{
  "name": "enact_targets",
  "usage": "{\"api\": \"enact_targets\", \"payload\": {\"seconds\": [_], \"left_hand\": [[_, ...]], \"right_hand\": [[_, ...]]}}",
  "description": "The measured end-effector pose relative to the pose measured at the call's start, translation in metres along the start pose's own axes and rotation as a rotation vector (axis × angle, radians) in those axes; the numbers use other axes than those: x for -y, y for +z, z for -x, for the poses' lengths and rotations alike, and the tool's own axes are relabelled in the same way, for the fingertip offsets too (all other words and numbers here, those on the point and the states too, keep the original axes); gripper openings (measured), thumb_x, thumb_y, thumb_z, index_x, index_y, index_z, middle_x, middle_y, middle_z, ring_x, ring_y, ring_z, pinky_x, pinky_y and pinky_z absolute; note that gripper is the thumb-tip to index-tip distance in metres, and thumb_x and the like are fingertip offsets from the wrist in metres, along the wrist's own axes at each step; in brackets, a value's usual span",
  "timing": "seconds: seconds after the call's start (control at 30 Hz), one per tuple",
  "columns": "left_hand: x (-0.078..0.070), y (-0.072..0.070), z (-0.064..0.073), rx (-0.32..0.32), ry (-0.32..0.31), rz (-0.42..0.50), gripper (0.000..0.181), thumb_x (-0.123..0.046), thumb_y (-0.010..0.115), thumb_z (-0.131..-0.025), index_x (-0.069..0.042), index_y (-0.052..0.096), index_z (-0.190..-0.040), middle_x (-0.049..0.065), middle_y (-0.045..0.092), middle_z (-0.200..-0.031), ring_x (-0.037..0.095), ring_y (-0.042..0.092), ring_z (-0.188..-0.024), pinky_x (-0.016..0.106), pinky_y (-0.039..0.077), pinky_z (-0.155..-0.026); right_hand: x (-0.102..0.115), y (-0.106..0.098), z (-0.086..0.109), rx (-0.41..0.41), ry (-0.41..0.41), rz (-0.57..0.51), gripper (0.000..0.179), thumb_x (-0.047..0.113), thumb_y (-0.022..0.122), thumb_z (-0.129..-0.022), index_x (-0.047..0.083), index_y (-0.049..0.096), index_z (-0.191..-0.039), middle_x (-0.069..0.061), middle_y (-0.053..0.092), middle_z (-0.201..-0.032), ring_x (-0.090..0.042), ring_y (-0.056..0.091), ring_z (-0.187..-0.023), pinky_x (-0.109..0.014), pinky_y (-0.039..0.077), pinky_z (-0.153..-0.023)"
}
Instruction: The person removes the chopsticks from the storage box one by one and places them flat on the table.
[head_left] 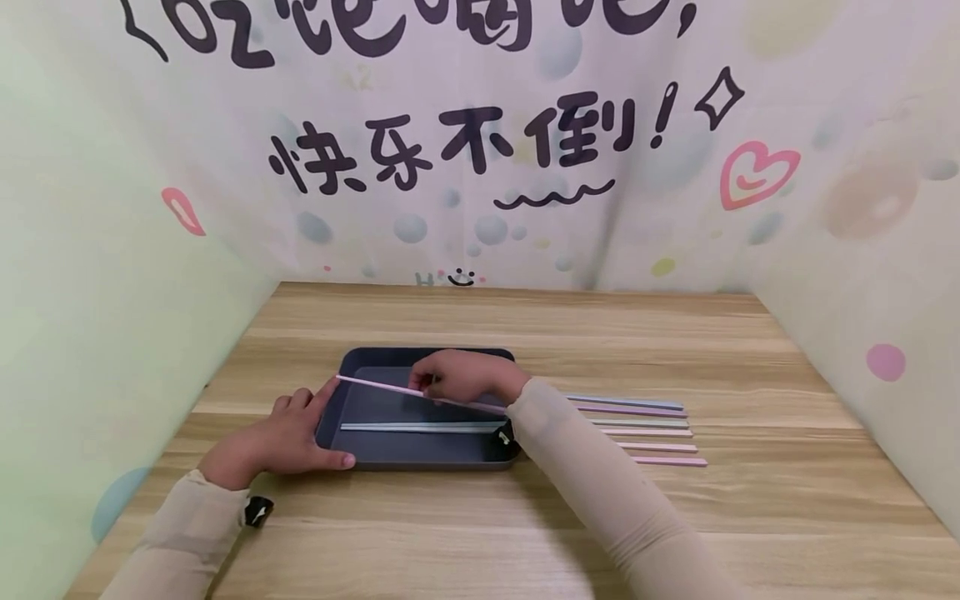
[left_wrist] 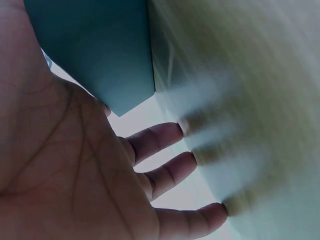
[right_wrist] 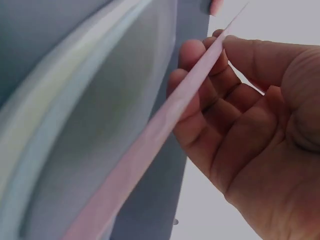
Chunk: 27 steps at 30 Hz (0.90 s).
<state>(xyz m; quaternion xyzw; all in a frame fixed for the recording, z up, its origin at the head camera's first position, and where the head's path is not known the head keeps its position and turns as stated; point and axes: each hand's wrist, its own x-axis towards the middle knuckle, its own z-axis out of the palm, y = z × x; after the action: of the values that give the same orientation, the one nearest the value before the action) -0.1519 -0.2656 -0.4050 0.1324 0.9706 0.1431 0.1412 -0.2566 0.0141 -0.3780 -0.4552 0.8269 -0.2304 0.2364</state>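
Observation:
A pink chopstick (head_left: 378, 384) slants over the dark grey tray (head_left: 420, 458), pinched between the thumb and fingers of my right hand (head_left: 467, 375). Its thin end points left, reaching the index fingertip of my left hand (head_left: 288, 437). That left hand rests spread at the tray's left side, thumb along the front corner. In the left wrist view, its other fingers (left_wrist: 170, 172) extend past the tray's wall (left_wrist: 100, 50). Pale blue and whitish chopsticks (head_left: 420, 427) lie side by side in the tray, and the right wrist view shows the pink chopstick (right_wrist: 150, 137) close up.
Several pastel chopsticks (head_left: 660, 447) lie in a spread row on the wooden table (head_left: 600, 333), right of the tray and partly hidden by my right sleeve (head_left: 600, 483). A printed cloth (head_left: 480, 233) hangs behind the table, with pale walls at both sides.

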Motion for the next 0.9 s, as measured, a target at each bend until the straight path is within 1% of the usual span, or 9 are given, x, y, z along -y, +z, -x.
{"api": "enact_targets", "payload": {"seconds": [0.13, 0.3, 0.5, 0.6, 0.73, 0.83, 0.9], "left_hand": [[0.0, 0.0, -0.001, 0.0, 0.001, -0.001, 0.128, -0.07, 0.075, -0.072, 0.0, 0.008, -0.156, 0.033, 0.038, -0.13, 0.051, 0.035, -0.116, 0.061, 0.045, -0.086], [0.001, 0.001, -0.001, -0.008, 0.006, 0.002, 0.128, -0.07, 0.075, -0.072, 0.0, 0.009, -0.156, 0.034, 0.039, -0.13, 0.051, 0.036, -0.116, 0.061, 0.045, -0.086], [0.002, 0.001, 0.0, -0.015, 0.015, 0.006, 0.129, -0.07, 0.075, -0.071, 0.0, 0.008, -0.156, 0.034, 0.038, -0.13, 0.052, 0.035, -0.117, 0.062, 0.044, -0.087], [0.003, 0.0, 0.001, -0.017, 0.02, 0.006, 0.128, -0.07, 0.075, -0.072, 0.0, 0.008, -0.156, 0.035, 0.038, -0.13, 0.052, 0.035, -0.117, 0.062, 0.044, -0.087], [0.003, 0.0, 0.001, -0.021, 0.025, 0.011, 0.128, -0.07, 0.075, -0.072, -0.001, 0.008, -0.156, 0.035, 0.038, -0.13, 0.053, 0.036, -0.116, 0.062, 0.044, -0.087], [0.003, 0.0, 0.001, -0.024, 0.032, 0.013, 0.128, -0.07, 0.075, -0.072, -0.001, 0.008, -0.156, 0.035, 0.038, -0.129, 0.052, 0.036, -0.115, 0.062, 0.044, -0.086], [0.002, 0.001, 0.0, -0.026, 0.039, 0.012, 0.128, -0.07, 0.075, -0.072, -0.001, 0.009, -0.156, 0.034, 0.039, -0.129, 0.051, 0.037, -0.115, 0.061, 0.044, -0.086]], "right_hand": [[0.004, -0.008, 0.003, -0.004, -0.013, -0.02, 0.018, 0.004, 0.051, -0.102, 0.004, 0.066, -0.111, -0.009, 0.066, -0.093, -0.012, 0.057, -0.076, -0.026, 0.046, -0.074], [0.012, -0.019, 0.009, -0.002, 0.003, -0.094, 0.019, 0.002, 0.05, -0.101, 0.003, 0.067, -0.109, -0.008, 0.066, -0.089, -0.015, 0.058, -0.075, -0.027, 0.047, -0.071], [0.016, -0.032, 0.02, 0.022, 0.001, -0.146, 0.017, 0.004, 0.05, -0.102, 0.011, 0.066, -0.105, -0.014, 0.066, -0.091, -0.017, 0.058, -0.074, -0.028, 0.048, -0.068], [0.011, -0.038, 0.027, 0.047, 0.01, -0.19, 0.017, 0.004, 0.05, -0.102, 0.012, 0.064, -0.104, -0.017, 0.064, -0.09, -0.017, 0.058, -0.073, -0.03, 0.049, -0.067], [0.003, -0.046, 0.04, 0.092, 0.068, -0.268, 0.015, 0.005, 0.05, -0.102, 0.01, 0.064, -0.105, -0.017, 0.062, -0.09, -0.018, 0.058, -0.073, -0.038, 0.052, -0.069], [-0.006, -0.051, 0.052, 0.122, 0.113, -0.283, 0.015, 0.005, 0.05, -0.102, 0.011, 0.064, -0.105, -0.015, 0.062, -0.09, -0.017, 0.059, -0.074, -0.041, 0.053, -0.07], [-0.013, -0.053, 0.061, 0.143, 0.141, -0.291, 0.016, 0.004, 0.05, -0.102, 0.011, 0.064, -0.105, -0.012, 0.061, -0.088, -0.018, 0.059, -0.074, -0.04, 0.053, -0.07]]}}
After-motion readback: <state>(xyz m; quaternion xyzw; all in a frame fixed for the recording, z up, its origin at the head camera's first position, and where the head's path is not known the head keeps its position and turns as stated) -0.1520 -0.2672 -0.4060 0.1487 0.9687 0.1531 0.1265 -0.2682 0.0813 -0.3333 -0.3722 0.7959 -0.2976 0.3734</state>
